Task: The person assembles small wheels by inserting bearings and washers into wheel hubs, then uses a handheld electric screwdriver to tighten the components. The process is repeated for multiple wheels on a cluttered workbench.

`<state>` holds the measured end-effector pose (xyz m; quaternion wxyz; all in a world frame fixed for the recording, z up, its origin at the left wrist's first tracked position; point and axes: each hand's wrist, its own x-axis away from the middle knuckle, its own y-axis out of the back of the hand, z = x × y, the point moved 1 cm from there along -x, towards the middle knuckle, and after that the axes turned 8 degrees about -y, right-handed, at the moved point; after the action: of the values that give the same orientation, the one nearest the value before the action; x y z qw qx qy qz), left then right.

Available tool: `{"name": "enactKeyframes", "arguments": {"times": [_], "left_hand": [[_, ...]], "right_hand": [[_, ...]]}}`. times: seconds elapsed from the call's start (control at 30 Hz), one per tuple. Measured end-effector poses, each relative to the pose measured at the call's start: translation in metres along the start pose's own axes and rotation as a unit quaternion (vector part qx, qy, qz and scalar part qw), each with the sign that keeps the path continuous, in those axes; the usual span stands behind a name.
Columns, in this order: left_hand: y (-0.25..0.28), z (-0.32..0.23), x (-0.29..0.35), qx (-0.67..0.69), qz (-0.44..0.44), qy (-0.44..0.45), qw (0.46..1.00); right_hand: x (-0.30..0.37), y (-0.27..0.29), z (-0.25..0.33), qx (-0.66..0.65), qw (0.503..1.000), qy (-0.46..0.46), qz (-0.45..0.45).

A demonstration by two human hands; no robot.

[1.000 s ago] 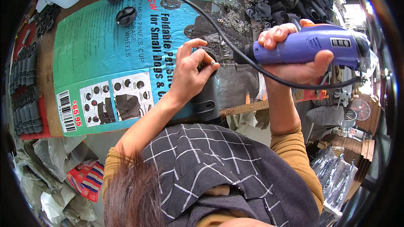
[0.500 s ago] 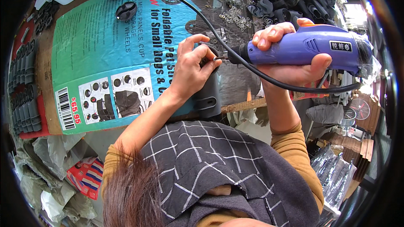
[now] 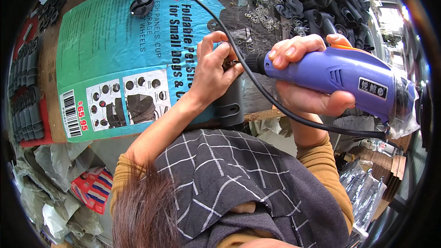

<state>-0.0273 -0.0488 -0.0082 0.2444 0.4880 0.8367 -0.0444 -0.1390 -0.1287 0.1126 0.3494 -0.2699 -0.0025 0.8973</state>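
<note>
In my right hand [image 3: 301, 76] is a purple electric screwdriver [image 3: 335, 76] with an orange lever on top, its fingers wrapped round the body. The tool lies nearly level, and its black nose points left at my left hand [image 3: 215, 66]. Those left fingers are bent and closed around the upper part of a dark grey plastic part [image 3: 229, 108], beside the screwdriver's tip. A small brownish metal piece shows at the fingertips, too small to name. The black power cord [image 3: 257, 85] crosses in front of the tip and hides part of the contact.
A printed cardboard sheet [image 3: 101, 41] covers the bench. Small metal pieces [image 3: 264, 18] lie scattered at the far side, near piled black plastic parts [image 3: 317, 18]. Two round black parts, one a knob [image 3: 141, 5], sit on the sheet. Grey parts stand in rows [image 3: 25, 71] at left.
The screwdriver has tilted, its rear end dropping lower, and its nose has moved slightly left, closer to my left fingers. The cord has shifted with it. My left hand keeps its grip.
</note>
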Motion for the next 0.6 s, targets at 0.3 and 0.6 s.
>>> {"name": "enactKeyframes", "arguments": {"times": [0.3,0.6], "left_hand": [[0.0007,0.0,-0.0004,-0.012,-0.006,0.0,1.0],[0.0002,0.0004,-0.0017,-0.012,-0.009,-0.002,1.0]], "right_hand": [[0.0039,-0.0036,-0.0038,0.012,0.999,-0.021,0.036],[0.0046,-0.0053,-0.0047,0.04,0.998,-0.024,0.05]]}}
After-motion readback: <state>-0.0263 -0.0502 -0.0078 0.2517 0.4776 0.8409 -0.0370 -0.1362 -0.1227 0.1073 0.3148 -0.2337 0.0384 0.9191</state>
